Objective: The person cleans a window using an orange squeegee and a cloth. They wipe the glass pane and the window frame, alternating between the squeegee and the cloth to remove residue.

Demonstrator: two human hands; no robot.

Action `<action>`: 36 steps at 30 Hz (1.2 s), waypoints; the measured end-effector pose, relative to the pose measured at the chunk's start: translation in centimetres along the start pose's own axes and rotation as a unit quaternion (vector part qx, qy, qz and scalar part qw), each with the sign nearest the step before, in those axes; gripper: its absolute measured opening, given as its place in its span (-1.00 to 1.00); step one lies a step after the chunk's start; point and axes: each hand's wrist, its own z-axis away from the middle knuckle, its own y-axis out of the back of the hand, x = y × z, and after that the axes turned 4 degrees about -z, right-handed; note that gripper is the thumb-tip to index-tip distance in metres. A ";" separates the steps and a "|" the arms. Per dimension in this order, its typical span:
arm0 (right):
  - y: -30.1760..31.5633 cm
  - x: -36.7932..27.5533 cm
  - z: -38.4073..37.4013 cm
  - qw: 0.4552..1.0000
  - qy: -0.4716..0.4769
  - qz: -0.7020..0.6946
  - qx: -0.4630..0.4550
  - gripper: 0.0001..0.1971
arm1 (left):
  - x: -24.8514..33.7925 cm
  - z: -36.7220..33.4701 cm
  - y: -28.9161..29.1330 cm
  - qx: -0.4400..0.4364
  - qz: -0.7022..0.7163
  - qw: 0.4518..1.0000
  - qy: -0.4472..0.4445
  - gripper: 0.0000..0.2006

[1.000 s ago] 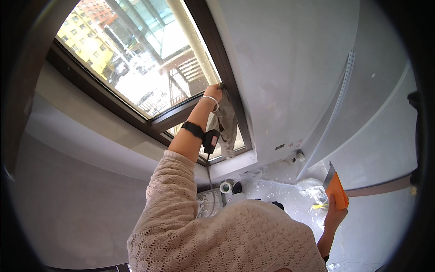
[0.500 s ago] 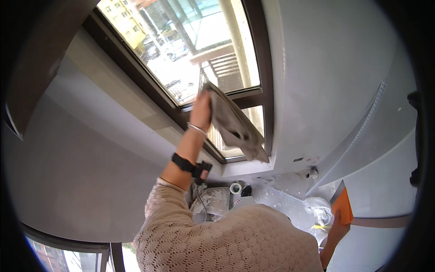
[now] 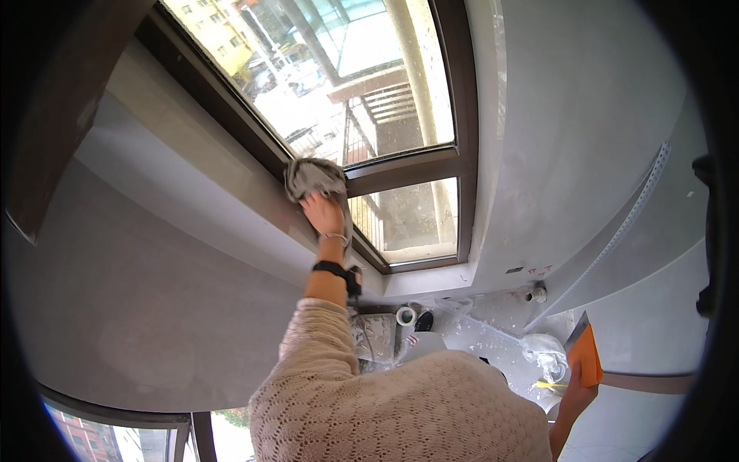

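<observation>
With my left arm stretched out ahead, my left hand (image 3: 323, 213) presses a bunched grey-brown cloth (image 3: 314, 177) onto the dark brown window frame (image 3: 400, 165), at the left end of its crossbar. The fingers lie closed over the cloth. Low on the right, my right hand (image 3: 577, 395) grips a scraper (image 3: 586, 356) with an orange handle and a flat grey blade pointing up; it is held away from the window. A bracelet and a black strap with a small device sit on my left wrist and forearm.
Grey walls (image 3: 570, 115) flank the window. Below the sill (image 3: 427, 283) the dusty floor (image 3: 493, 331) holds a roll of tape (image 3: 406, 316), a crumpled white plastic bag (image 3: 545, 354) and a pipe stub (image 3: 536, 294). A white perforated corner strip (image 3: 616, 223) runs along the right wall.
The cloth hung loose across the lower pane; now it is bunched against the left side of the frame. My left hand has moved left and slightly down. The scraper stays in my right hand.
</observation>
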 end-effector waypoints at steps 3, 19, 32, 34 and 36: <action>0.2 0.5 0.4 1.000 -0.013 -0.003 0.016 -0.70 | 0.2 3.3 -2.8 0.187 0.258 0.947 -0.047 -0.55; -1.0 -1.7 -1.5 0.994 0.093 -0.031 -0.039 -0.77 | 6.3 -20.7 22.5 0.469 -0.096 0.868 -0.130 -0.39; 1.6 1.7 -1.6 1.000 -0.016 -0.009 -0.002 -0.67 | -3.4 8.2 -4.5 -0.092 0.239 0.967 0.004 -0.70; 1.1 1.2 -1.9 1.000 -0.009 -0.003 -0.001 -0.69 | 1.0 6.2 0.0 0.020 0.389 0.912 -0.131 -0.73; 0.5 0.2 -2.1 0.999 0.037 -0.013 -0.006 -0.70 | 6.5 2.3 6.9 -0.089 0.350 0.922 -0.143 -0.75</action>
